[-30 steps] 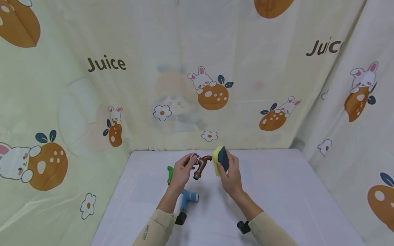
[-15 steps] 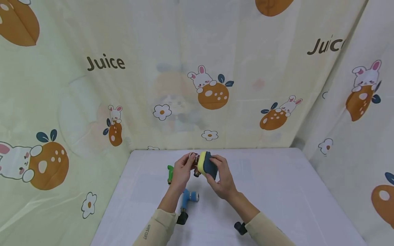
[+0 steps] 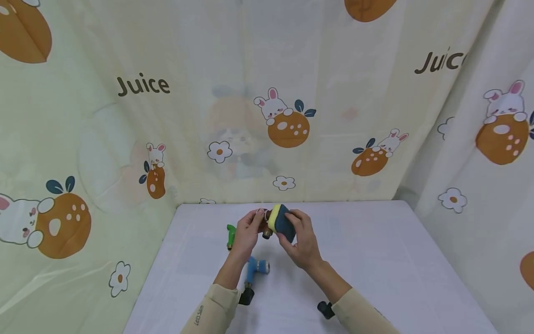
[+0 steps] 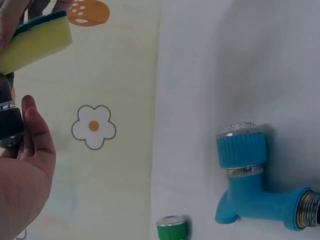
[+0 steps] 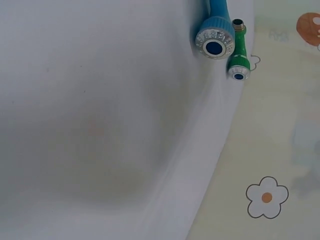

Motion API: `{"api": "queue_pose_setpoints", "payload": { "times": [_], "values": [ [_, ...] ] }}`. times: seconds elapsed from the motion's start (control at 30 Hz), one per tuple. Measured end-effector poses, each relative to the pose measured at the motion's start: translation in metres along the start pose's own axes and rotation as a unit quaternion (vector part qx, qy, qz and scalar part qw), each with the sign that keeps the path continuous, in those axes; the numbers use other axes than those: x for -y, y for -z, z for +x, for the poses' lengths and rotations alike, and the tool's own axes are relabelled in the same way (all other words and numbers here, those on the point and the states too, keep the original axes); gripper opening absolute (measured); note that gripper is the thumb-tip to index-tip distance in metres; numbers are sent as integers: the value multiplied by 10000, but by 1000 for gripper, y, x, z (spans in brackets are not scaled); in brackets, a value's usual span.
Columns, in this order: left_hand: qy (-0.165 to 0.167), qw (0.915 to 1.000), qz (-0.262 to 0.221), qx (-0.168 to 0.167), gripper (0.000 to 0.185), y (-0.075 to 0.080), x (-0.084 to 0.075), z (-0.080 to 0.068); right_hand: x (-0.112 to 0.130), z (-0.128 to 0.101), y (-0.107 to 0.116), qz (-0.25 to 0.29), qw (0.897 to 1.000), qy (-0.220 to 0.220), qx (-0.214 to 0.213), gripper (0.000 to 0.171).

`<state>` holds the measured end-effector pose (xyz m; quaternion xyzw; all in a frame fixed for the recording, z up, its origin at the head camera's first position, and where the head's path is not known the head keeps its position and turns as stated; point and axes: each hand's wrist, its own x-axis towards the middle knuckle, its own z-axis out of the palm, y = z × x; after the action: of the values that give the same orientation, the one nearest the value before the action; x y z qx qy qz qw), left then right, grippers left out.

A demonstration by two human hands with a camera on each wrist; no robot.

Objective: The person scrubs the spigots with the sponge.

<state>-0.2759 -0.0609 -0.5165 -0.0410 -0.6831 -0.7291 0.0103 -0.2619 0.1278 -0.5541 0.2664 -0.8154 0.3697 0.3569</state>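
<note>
My left hand (image 3: 245, 237) grips a brown faucet (image 3: 267, 234) by its knob end, raised over the table. Much of the faucet hides behind fingers and a sponge (image 3: 284, 225), which is yellow on one side and dark blue-green on the other. My right hand (image 3: 304, 243) holds that sponge from its dark side, with the yellow side against the faucet. In the left wrist view, the sponge (image 4: 42, 44) lies just above the faucet's ribbed dark knob (image 4: 10, 122), and the left hand (image 4: 27, 175) supports it from below. The right wrist view shows neither hand.
A blue faucet (image 3: 251, 270) lies on the white table (image 3: 375, 260) below my left forearm. Farther back, left of that hand, lies a green faucet (image 3: 231, 236). Black pieces (image 3: 246, 297) sit beside the sleeve cuffs. A patterned curtain (image 3: 200, 120) hangs behind the table.
My right hand brought the sponge left, from apart onto the brown faucet, and turned its dark side toward the camera. Over the last half second it shifts only slightly. The left hand stays nearly still.
</note>
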Motion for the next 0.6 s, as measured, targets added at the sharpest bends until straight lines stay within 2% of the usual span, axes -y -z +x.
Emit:
{"api": "queue_pose_setpoints", "payload": {
  "times": [0.2,0.43,0.6],
  "values": [
    [-188,9990,381,-132,40,0,0,-2,4,-1,0,174,9998,-75,23,61],
    [-385,9937,1012,-297,45,-3,-4,-7,4,-4,1,217,9992,-322,-33,60],
    [-386,9942,1000,-3,49,-3,-6,-8,3,0,2,233,9992,-283,-125,60]
  ]
}}
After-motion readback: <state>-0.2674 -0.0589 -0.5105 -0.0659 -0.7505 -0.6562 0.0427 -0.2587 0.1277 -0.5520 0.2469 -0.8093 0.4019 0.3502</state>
